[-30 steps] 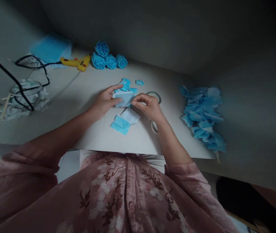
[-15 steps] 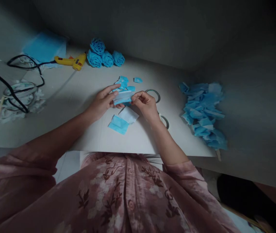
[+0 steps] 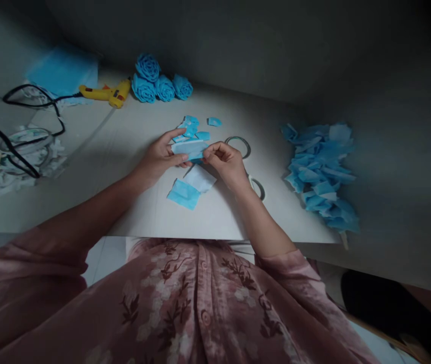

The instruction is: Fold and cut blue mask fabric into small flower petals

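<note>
A small light-blue sheet point(image 3: 190, 148) with a white edge is held between my two hands over the middle of the table. My left hand point(image 3: 161, 155) grips its left end, thumb below and fingers around it. My right hand point(image 3: 226, 162) pinches its right end between thumb and fingertips. Small blue scraps point(image 3: 190, 126) lie just beyond my hands, and one separate scrap point(image 3: 214, 122) sits to their right. Nearer to me lie a flat blue square point(image 3: 184, 194) and a white piece point(image 3: 199, 179), which overlap.
Scissors point(image 3: 256, 187) and a tape ring point(image 3: 238, 147) lie by my right hand. Several blue crumpled flowers point(image 3: 164, 88) and a yellow glue gun point(image 3: 116, 94) stand at the back. Blue petals point(image 3: 321, 172) are heaped right. A ring with white scraps point(image 3: 29, 144) and black cable lie left.
My left thumb has shifted from the sheet's upper edge to its lower edge, and more of the sheet's face shows. The view has shifted slightly.
</note>
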`<state>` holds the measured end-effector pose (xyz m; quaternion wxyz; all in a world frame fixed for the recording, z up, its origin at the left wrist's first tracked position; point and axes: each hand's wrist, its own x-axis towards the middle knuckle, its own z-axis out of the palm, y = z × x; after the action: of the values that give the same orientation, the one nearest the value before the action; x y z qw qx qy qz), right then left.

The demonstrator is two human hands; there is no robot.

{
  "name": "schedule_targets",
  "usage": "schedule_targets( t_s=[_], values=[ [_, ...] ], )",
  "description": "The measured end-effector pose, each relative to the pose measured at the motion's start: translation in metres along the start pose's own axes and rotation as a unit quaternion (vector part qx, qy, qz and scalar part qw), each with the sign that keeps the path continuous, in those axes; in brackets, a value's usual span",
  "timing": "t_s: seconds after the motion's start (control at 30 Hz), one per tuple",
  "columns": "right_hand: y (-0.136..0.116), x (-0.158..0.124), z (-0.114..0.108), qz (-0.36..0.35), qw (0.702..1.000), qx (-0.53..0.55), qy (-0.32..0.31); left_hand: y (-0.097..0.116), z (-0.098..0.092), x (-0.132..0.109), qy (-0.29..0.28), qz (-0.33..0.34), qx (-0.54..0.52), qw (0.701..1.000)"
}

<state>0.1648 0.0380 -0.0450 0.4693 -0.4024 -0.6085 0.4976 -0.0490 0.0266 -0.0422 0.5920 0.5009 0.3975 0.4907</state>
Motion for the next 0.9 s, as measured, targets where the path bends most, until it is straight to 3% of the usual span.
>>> schedule_targets(
  t_s=[0.33,0.47,0.67,0.8,0.9],
  values=[
    [-0.001,-0.002,-0.009,0.047,0.998,0.022,-0.022,0.002,0.001,-0.001,0.043,0.014,0.028,0.999],
    [-0.006,-0.005,-0.008,0.075,0.995,0.038,-0.057,0.006,0.006,-0.003,0.033,0.018,0.018,0.999],
    [0.001,-0.005,0.0,0.05,0.995,0.029,-0.078,0.005,0.011,-0.007,0.014,-0.01,-0.001,1.0],
    [0.004,-0.005,0.0,0.035,0.997,0.02,-0.064,0.007,0.01,-0.008,0.025,0.014,0.003,1.0],
    [-0.001,-0.006,0.0,0.019,0.999,-0.005,-0.025,0.008,0.008,-0.006,0.047,0.025,-0.051,0.997]
  ],
)
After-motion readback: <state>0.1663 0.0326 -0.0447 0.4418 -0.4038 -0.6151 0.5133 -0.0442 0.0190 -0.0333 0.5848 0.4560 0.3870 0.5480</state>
